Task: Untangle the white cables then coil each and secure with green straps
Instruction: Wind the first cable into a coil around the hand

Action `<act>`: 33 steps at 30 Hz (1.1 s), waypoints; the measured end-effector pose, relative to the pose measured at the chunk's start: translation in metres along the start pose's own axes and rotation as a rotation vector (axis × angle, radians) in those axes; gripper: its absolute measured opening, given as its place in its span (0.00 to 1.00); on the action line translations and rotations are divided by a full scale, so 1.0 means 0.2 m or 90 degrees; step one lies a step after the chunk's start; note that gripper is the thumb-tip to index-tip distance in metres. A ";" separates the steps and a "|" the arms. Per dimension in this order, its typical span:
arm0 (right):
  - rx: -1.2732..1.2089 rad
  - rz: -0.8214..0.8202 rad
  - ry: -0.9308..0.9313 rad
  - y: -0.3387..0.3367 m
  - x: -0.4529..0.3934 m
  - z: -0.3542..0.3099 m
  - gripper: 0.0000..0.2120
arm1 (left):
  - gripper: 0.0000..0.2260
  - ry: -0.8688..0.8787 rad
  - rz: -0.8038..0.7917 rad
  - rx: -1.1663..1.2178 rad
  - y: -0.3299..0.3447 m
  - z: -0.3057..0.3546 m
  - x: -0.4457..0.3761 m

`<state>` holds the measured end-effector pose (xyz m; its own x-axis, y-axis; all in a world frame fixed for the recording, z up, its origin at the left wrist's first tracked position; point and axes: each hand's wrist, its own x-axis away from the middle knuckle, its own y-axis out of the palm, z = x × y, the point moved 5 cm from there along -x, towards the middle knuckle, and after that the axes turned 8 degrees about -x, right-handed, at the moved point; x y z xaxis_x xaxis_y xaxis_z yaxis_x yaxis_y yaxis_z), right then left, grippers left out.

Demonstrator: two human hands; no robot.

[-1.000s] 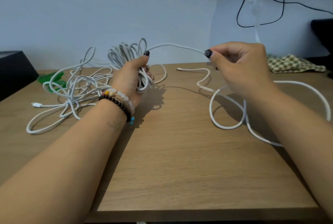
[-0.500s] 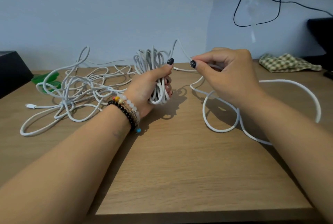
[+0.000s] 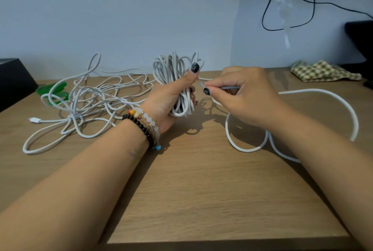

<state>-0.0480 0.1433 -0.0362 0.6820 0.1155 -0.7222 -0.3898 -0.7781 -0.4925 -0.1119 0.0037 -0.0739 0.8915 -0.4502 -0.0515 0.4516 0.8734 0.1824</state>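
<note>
My left hand (image 3: 171, 97) grips a coil of white cable (image 3: 173, 69) upright above the table, thumb up along its side. Just right of it, my right hand (image 3: 238, 93) pinches the loose run of the same cable between thumb and forefinger, close to the coil. The free length of that cable (image 3: 333, 97) loops over the table to the right. A tangle of white cables (image 3: 88, 99) lies at the left, with a connector (image 3: 34, 120) at its near edge. Green straps (image 3: 52, 89) lie behind the tangle.
A wooden table (image 3: 201, 190) carries everything; its front edge is near the bottom. A black box (image 3: 14, 81) stands at the far left. A checked cloth (image 3: 323, 71) lies at the back right, near a dark object (image 3: 361, 39). A black wire (image 3: 268, 18) hangs on the wall.
Both hands have come together: my right hand moved left along the cable to the coil, and the coil in my left hand shifted right. The stretch of cable between them has shortened.
</note>
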 end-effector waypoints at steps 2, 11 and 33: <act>0.000 -0.030 -0.006 0.02 0.00 -0.01 0.06 | 0.15 0.010 0.014 -0.013 0.00 0.00 0.00; -0.068 -0.101 0.029 0.05 0.01 -0.02 0.07 | 0.06 0.008 0.076 -0.050 -0.02 0.01 0.00; -0.100 -0.034 0.190 0.00 0.00 0.04 0.07 | 0.14 0.038 0.062 0.267 -0.05 0.11 -0.01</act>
<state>-0.0528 0.1485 -0.0412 0.8592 -0.0098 -0.5116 -0.2649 -0.8639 -0.4284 -0.1189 -0.0092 -0.0540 0.9352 -0.3474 -0.0687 0.3222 0.7543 0.5720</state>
